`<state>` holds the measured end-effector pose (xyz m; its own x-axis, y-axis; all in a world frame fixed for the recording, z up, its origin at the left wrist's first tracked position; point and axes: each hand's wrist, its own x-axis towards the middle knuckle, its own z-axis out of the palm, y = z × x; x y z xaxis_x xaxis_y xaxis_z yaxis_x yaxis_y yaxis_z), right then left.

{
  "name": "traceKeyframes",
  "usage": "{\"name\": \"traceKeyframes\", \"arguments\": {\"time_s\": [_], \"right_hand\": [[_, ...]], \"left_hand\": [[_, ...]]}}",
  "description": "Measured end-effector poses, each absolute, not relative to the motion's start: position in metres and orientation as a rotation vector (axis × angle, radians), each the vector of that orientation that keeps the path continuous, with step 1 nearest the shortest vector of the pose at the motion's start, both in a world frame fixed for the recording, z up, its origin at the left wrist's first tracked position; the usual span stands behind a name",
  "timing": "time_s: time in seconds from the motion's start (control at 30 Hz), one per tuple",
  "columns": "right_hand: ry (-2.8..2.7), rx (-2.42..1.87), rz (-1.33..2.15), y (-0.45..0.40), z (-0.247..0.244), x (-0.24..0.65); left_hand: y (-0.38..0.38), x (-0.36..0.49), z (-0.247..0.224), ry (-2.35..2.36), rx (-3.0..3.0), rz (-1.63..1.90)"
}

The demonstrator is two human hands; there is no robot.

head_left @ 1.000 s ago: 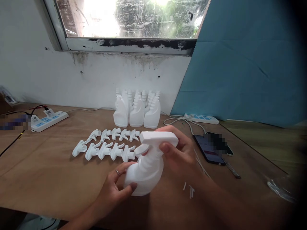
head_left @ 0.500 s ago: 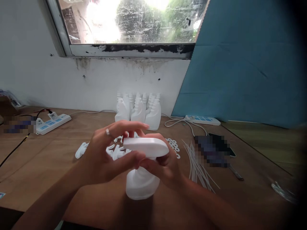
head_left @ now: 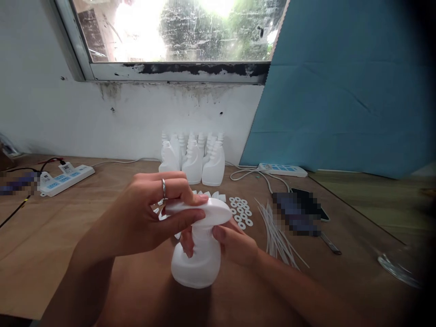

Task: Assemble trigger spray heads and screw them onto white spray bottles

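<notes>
A translucent white bottle stands upright on the brown table, with a white spray head on its neck. My left hand, a ring on one finger, grips the spray head from the left between thumb and fingers. Lower down, my right hand is closed around the bottle's neck, its thumb on the near right side and fingertips showing on the left. Small white plastic parts lie behind my hands, partly hidden. White rings are grouped to the right of the spray head.
Several white bottles stand by the wall. Thin white tubes lie to the right, near a dark phone and a metal tool. One power strip is at the left, another at the back right. Cables run behind.
My left fingers have closed down onto the spray head. My right hand has moved lower, from the head to the bottle's neck. The view has shifted slightly, showing more rings.
</notes>
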<state>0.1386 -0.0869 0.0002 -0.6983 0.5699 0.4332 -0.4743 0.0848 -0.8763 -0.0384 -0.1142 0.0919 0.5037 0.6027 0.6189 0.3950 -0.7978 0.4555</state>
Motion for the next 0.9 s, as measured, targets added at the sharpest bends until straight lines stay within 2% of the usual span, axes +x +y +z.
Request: {"name": "traceKeyframes", "arguments": {"time_s": [0.27,0.6,0.77,0.9], "right_hand": [[-1.541,-0.080,1.792,-0.094,0.002,0.131],[-1.608,-0.177,1.648,-0.099,0.001,0.126],[-1.619,-0.054,1.698,-0.099,0.002,0.126],[-1.652,-0.185,1.618,-0.099,0.002,0.126]], "left_hand": [[-0.118,-0.046,0.096,0.828,2.524,1.058],[-0.122,-0.051,0.104,0.826,2.564,0.975],[-0.125,-0.052,0.103,0.839,2.557,0.965],[-0.126,-0.051,0.104,0.868,2.549,0.946]]}}
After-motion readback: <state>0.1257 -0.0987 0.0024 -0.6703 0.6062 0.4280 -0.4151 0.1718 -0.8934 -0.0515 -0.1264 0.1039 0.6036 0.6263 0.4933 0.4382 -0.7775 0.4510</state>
